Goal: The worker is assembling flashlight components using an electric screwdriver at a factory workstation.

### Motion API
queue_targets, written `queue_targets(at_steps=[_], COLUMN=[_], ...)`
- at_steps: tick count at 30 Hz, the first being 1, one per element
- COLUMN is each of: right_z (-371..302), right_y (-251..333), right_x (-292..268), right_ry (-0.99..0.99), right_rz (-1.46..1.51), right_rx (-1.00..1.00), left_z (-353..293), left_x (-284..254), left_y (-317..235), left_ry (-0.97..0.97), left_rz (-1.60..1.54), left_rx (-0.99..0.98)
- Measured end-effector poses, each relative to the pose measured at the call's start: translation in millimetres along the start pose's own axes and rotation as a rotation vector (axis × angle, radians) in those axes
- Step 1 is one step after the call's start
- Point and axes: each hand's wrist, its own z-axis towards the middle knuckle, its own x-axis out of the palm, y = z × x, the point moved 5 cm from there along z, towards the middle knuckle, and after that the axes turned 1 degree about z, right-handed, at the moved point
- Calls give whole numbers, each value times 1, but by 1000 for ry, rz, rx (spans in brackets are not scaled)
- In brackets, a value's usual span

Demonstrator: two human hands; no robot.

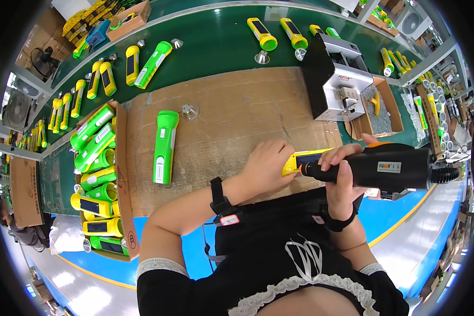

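Note:
My left hand [268,162] is closed on a yellow flashlight [306,158] with a dark solar panel, held at the near edge of the cardboard. In my right hand [341,176] is a black electric screwdriver [366,169], lying sideways with its tip against the yellow flashlight's end beside my left fingers. The exact contact point is partly hidden by my fingers. A green flashlight [166,145] lies on the cardboard sheet [221,116] to the left, beside a loose clear-and-silver reflector [189,111].
A carton [122,174] full of green and yellow flashlights stands at left. A black-and-silver machine [334,87] sits at right, beside a small box [396,113] holding grey small parts and a yellow piece. More flashlights and reflectors line the green conveyor belt [210,45] at the back.

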Motion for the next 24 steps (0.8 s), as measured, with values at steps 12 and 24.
queue_targets(at_steps=[12,24], right_z=[-7,-8], right_y=[-11,-14], right_x=[2,9], right_ry=[150,164], right_rz=[33,-27], right_rx=[-31,-33], left_z=[0,1], left_x=[1,0], left_y=[-2,-2], left_ry=[-5,7], left_rz=[-49,-42], left_rx=[-27,-39])
